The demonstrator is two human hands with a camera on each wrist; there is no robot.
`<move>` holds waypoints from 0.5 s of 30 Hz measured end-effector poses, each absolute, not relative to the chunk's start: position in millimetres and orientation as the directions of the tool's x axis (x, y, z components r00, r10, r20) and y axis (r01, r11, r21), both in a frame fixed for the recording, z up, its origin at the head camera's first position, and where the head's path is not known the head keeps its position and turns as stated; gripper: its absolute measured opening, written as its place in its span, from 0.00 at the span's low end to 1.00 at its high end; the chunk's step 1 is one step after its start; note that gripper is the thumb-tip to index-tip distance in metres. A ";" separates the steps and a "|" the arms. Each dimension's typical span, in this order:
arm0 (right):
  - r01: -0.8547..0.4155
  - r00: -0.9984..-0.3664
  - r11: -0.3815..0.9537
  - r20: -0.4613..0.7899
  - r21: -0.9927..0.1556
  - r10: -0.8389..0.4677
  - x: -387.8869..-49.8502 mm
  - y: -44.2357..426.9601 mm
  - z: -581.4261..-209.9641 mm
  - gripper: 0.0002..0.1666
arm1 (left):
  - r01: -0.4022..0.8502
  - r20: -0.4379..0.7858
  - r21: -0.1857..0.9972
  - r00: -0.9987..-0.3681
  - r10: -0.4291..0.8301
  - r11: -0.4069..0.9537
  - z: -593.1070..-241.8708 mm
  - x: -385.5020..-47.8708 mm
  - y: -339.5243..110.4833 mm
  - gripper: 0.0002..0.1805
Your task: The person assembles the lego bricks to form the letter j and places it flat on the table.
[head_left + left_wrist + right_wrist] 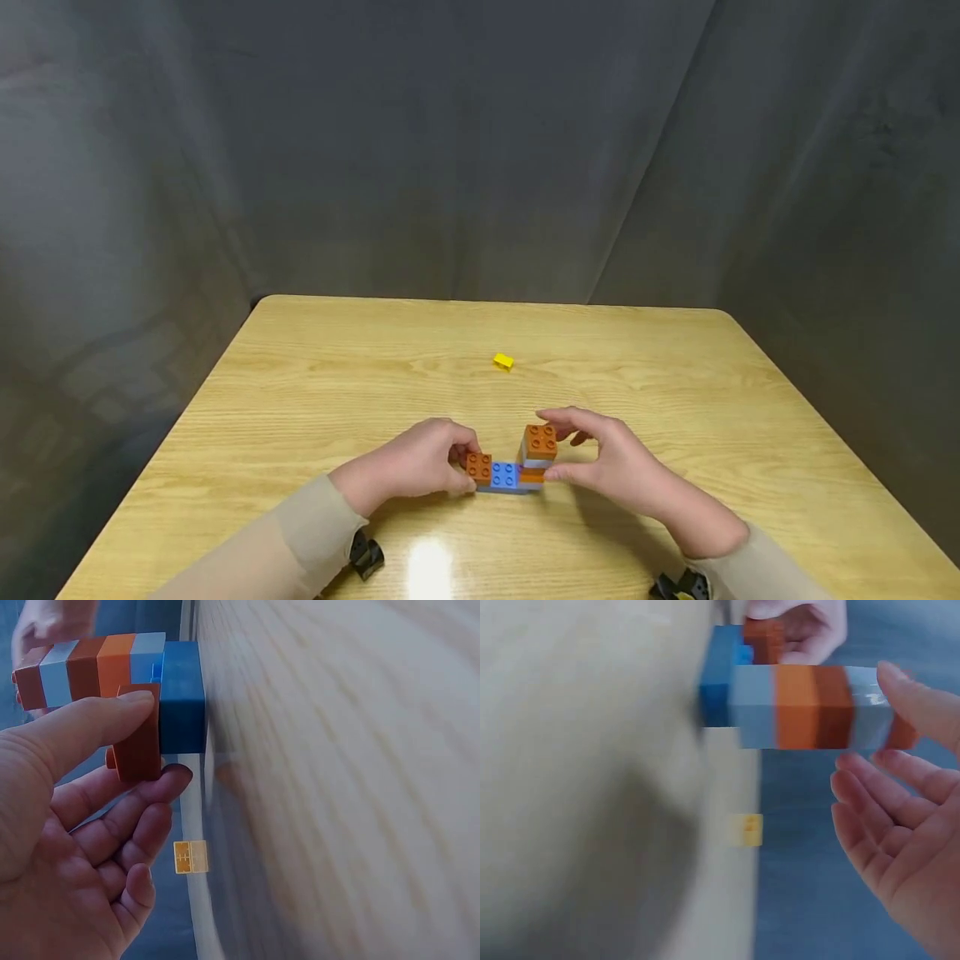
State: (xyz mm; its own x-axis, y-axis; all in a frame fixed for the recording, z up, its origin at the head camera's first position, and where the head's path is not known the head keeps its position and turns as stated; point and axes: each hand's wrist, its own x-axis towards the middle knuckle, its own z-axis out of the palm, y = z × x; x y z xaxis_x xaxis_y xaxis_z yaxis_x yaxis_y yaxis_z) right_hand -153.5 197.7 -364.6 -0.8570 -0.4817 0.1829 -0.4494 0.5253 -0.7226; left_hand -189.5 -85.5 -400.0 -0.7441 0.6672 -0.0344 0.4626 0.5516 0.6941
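Observation:
A blue toy building brick [504, 475] lies on the table with a brown brick [139, 742] on its left end. My left hand [423, 458] pinches that brown brick between thumb and fingers. On the right end rises a tower of bricks, its layers light grey [754, 706], orange [795, 706], brown [832, 706], light grey again and a brown top brick [540, 440]. My right hand [618, 462] holds the tower near its top, thumb on one side and fingertips at the other. Its lower fingers are loosely bent, away from the bricks.
A yellow brick [503, 362] lies alone farther back on the wooden table [337, 350]. Behind the table hangs a dark grey curtain [450, 167]. Black wrist-worn devices show at the left cuff [366, 555] and the right cuff [681, 585].

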 end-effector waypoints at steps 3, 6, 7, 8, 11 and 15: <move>-0.342 -0.891 0.536 0.085 -0.772 -0.446 -153.9 198.9 -374.0 0.28 | 0.458 -0.033 0.698 -0.747 0.664 0.550 -399.5 -189.4 -86.3 0.13; -0.297 -0.899 0.522 0.050 -0.800 -0.435 -155.0 198.9 -383.1 0.20 | 0.456 -0.034 0.698 -0.749 0.662 0.552 -399.9 -189.6 -86.6 0.13; -0.287 -0.900 0.517 0.042 -0.806 -0.434 -155.3 198.8 -385.5 0.17 | 0.458 -0.032 0.699 -0.748 0.663 0.549 -400.2 -189.6 -86.5 0.13; -0.282 -0.901 0.514 0.039 -0.810 -0.433 -155.4 198.7 -387.3 0.16 | 0.456 -0.034 0.699 -0.748 0.663 0.551 -400.6 -189.8 -86.5 0.13; -0.268 -0.903 0.501 0.034 -0.823 -0.428 -155.3 198.3 -389.6 0.15 | 0.449 -0.042 0.701 -0.749 0.661 0.553 -401.0 -190.0 -86.5 0.13; -0.267 -0.902 0.472 0.044 -0.840 -0.430 -156.4 198.5 -390.2 0.14 | 0.436 -0.049 0.716 -0.748 0.662 0.545 -401.1 -190.2 -86.6 0.14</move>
State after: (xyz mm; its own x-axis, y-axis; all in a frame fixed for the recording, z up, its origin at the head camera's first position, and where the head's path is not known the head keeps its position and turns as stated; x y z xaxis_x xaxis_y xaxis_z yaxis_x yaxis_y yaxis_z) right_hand -156.4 198.5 -390.2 -0.9015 -0.4305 0.0442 -0.2667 0.4723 -0.8401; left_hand -190.2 -86.6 -401.1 -0.7481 0.6617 -0.0490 0.4355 0.5454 0.7162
